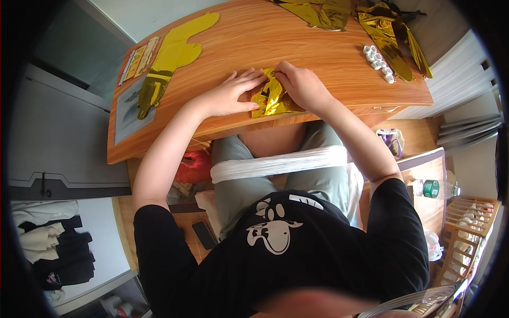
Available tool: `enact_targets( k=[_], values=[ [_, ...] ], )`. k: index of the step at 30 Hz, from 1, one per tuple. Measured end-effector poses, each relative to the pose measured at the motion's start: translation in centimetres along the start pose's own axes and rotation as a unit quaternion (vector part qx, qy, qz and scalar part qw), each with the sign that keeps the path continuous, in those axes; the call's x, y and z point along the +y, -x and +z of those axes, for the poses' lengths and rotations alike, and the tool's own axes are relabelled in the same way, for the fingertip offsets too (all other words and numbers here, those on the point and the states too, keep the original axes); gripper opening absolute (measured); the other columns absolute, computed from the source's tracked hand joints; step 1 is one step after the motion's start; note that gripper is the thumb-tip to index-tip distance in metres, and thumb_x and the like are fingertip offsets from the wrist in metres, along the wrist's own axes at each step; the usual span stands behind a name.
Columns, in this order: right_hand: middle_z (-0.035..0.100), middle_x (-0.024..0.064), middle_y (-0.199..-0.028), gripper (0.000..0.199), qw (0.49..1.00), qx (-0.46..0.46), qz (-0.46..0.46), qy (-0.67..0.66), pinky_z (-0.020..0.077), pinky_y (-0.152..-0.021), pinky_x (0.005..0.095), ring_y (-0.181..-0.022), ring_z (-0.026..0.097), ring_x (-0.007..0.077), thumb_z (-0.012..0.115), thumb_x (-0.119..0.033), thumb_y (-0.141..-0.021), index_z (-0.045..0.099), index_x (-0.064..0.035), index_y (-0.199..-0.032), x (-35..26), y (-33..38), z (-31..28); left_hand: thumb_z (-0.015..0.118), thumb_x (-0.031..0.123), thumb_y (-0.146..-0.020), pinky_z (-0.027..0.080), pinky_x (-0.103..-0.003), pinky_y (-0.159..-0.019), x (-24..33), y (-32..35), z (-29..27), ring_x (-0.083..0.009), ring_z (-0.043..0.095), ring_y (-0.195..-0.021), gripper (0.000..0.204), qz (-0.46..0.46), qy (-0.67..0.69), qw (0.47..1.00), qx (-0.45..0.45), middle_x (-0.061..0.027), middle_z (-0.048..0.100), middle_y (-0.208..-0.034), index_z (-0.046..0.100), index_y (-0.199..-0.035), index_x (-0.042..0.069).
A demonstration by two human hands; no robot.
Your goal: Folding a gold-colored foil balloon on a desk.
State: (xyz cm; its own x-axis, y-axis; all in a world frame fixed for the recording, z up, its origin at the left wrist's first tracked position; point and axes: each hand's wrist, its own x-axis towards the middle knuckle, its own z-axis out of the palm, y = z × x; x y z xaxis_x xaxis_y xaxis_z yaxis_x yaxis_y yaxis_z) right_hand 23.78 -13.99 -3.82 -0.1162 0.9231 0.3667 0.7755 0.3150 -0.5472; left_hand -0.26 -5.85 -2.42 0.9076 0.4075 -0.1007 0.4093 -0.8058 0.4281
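Near edge of the wooden surface (pixel 328 50): crumpled gold foil balloon (pixel 271 98) lies flat, just in from the front lip, between both hands.
Left hand (pixel 233 93): palm down, fingers spread and flat, pressing the foil's left edge. Grip apart, not clamped on anything.
Right hand (pixel 301 85): fingers curled together, grip pinched on the foil's upper right edge, fingertips at the top of the crumple.
Below the surface edge: white plastic roll (pixel 275 163) lies across the lap.
Further out, left: flat gold letter-shaped foil balloon (pixel 169 58) on a printed sheet (pixel 127 108), well apart from the hands.
Right: row of small white caps (pixel 378 62) beside a gold foil strip (pixel 395 45).
Far edge: another crumpled gold foil piece (pixel 318 13).
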Motion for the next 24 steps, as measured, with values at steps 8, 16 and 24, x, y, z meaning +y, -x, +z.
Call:
enact_targets(
  k=[8, 16, 24],
  values=[
    [0.068, 0.0132, -0.102, 0.016, 0.994, 0.028, -0.058, 0.085, 0.054, -0.081, 0.0463, -0.089, 0.068, 0.0362, 0.056, -0.019, -0.099, 0.06, -0.0045, -0.105, 0.5, -0.3, 1.4, 0.063, 0.042, -0.096, 0.005, -0.053, -0.128, -0.4, 0.1, 0.4, -0.0303, 0.009, -0.159, 0.084, 0.01, -0.039, 0.999, -0.002, -0.0145, 0.017, -0.17, 0.021, -0.164, 0.014],
    [0.066, 0.0171, -0.099, 0.013, 0.991, 0.025, -0.056, 0.115, 0.0541, -0.079, 0.048, -0.088, 0.066, 0.0401, 0.059, -0.013, -0.096, 0.058, -0.0032, -0.105, 0.5, -0.4, 1.7, 0.067, 0.045, -0.09, 0.005, -0.053, -0.128, -0.6, 0.2, 0.1, -0.0301, 0.006, -0.159, 0.094, 0.026, -0.047, 0.998, -0.021, -0.015, 0.013, -0.171, 0.018, -0.164, 0.014],
    [0.066, 0.0164, -0.101, 0.017, 0.988, -0.008, -0.052, 0.143, 0.0542, -0.08, 0.0478, -0.091, 0.068, 0.0381, 0.061, -0.012, -0.093, 0.054, -0.0034, -0.107, 0.4, -0.6, 1.7, 0.072, 0.034, -0.087, 0.012, -0.054, -0.127, 0.0, 1.0, 0.7, -0.0314, 0.015, -0.157, 0.093, 0.056, -0.024, 0.995, 0.077, -0.0139, 0.02, -0.17, 0.024, -0.163, 0.014]
  ],
)
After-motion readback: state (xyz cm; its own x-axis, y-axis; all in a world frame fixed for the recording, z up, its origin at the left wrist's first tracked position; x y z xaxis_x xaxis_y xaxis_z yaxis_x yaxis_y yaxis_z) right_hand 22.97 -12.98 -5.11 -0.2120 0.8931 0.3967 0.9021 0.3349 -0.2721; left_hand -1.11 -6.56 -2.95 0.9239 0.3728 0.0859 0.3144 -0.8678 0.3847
